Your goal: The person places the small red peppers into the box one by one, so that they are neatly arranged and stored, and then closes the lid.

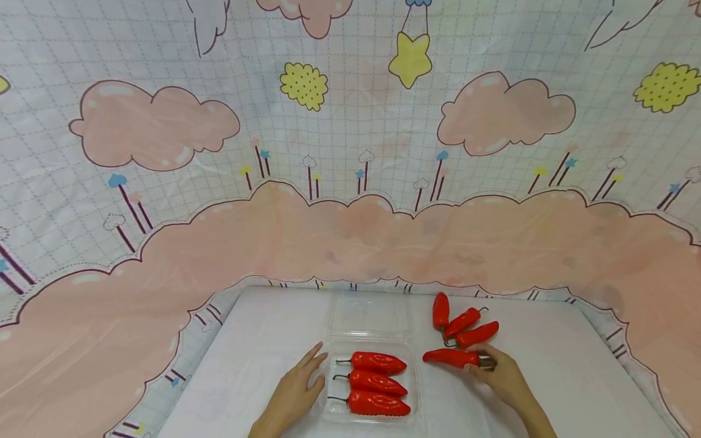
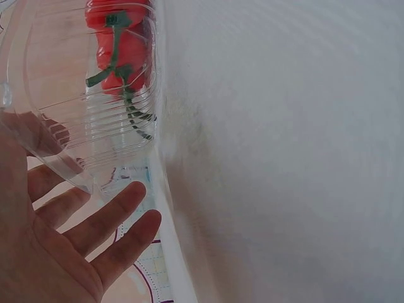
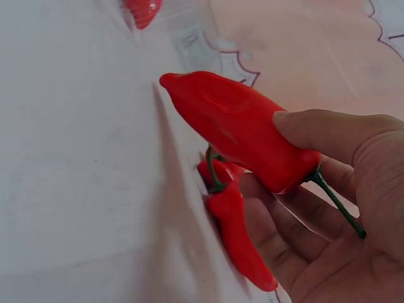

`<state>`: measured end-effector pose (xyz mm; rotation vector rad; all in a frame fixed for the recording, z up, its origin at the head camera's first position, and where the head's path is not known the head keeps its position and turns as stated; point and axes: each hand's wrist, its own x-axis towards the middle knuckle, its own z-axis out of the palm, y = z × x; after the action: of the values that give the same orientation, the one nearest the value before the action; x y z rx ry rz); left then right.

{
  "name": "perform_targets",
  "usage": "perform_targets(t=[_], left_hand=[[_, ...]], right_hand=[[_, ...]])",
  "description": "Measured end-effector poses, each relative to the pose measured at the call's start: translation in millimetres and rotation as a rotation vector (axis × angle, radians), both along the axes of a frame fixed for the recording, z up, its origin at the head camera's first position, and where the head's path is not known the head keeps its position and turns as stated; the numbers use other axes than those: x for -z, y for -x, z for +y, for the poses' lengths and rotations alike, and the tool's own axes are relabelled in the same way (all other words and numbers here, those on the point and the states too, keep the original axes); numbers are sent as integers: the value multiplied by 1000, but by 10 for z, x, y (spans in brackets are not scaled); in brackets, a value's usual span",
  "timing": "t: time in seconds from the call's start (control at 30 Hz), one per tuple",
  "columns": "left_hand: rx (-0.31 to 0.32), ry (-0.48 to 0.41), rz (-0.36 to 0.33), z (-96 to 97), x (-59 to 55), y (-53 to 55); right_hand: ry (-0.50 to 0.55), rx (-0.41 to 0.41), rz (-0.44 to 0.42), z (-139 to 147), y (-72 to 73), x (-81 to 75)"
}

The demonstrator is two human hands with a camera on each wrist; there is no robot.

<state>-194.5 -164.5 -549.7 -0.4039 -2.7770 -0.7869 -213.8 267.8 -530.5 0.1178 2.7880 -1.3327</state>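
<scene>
My right hand (image 1: 501, 372) pinches a red chili pepper (image 1: 451, 358) near its stem end, thumb on one side and fingers on the other. In the right wrist view the pepper (image 3: 237, 123) points away from the palm, its green stem lying toward the hand. A clear plastic box (image 1: 413, 389) with its lid laid back holds three red peppers (image 1: 378, 382) in a row, stems to the left. My left hand (image 1: 298, 386) is at the box's left side, fingers extended. In the left wrist view those fingers (image 2: 107, 221) spread beside the ribbed clear wall (image 2: 82, 126).
Three more red peppers (image 1: 465, 322) lie in a loose cluster at the back right, just beyond the held one. The open lid (image 1: 369, 313) extends toward the far edge of the white table (image 1: 263, 328). A cartoon-printed cloth (image 1: 339, 243) hangs behind.
</scene>
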Motion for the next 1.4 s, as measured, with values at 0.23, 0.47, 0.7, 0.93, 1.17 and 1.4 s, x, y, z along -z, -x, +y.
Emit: perform_targets(t=[0.23,0.47,0.7,0.93,1.17,1.4], left_hand=[[1,-8,0,3,-6,11],[-4,-2,-5,11,-14,23],[0,-1,-10,15,-15,25],[0,0,-14,19,-2,29],[-5,2,-21,28,-3,28],[-6,-3,-16,38,-3,25]], right_hand=[[1,7,33,6,-2,-99],[51,41,51,-6,-7,-130],[60,55,67,-39,-33,-166],[61,66,92,-80,-66,-232],[83,61,119,-122,-92,-321],[104,40,154,-178,-96,-382]])
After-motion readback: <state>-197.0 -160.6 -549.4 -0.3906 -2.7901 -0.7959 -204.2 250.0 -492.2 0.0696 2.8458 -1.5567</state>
